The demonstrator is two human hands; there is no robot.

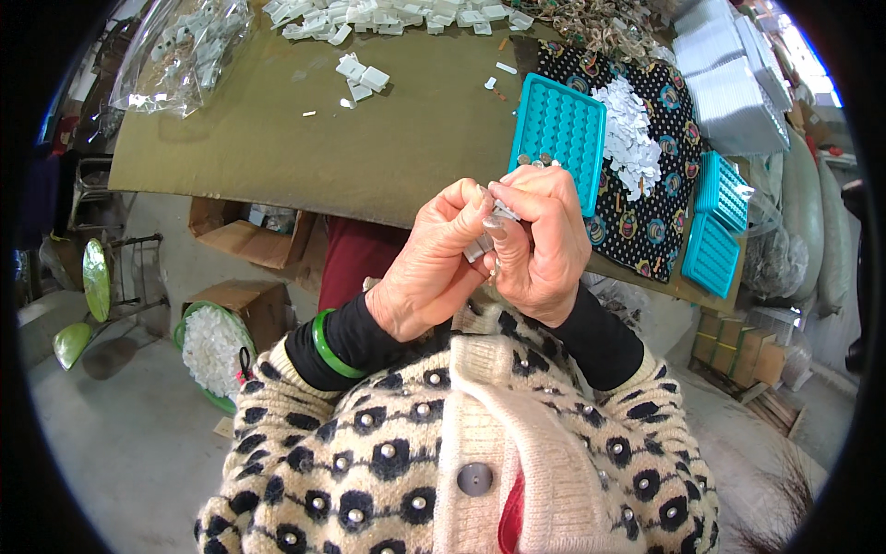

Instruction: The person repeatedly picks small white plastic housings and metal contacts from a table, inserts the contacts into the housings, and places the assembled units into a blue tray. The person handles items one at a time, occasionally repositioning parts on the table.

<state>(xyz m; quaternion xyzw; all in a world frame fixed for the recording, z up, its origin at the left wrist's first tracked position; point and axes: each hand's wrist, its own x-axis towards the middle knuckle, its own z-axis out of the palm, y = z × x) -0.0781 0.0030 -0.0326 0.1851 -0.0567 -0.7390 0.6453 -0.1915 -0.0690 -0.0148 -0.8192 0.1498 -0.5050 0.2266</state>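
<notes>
On my feed, the broad olive-brown table (277, 138) fills the far side of the scene, and I have both hands up at its near edge. I judge the step in hand to be close fingertip work on one small part, well short of setting it down.

Spread at the right of the table is a black cloth with a colourful print (641, 226). The rectangular teal tray with rows of dimples (558, 125) lies partly over its left side, just beyond my right hand (544, 245). A loose heap of white scraps (629, 134) sits right of the tray. Far off, along the back, I see a pile of translucent white plastic pieces (397, 14). A few small round things (535, 162) show by the tray's near end.

My left hand (426, 258) meets the right one, fingers curled inward, thumbs and forefingers drawn tightly together. Between them is the small grey-white piece (476, 247), pinched by both hands and mostly covered. I cannot tell its full shape, or exactly which fingertips press where. To my eye, the next move calls for a steady hold from the left and fine, light pressure from the right thumb.
</notes>
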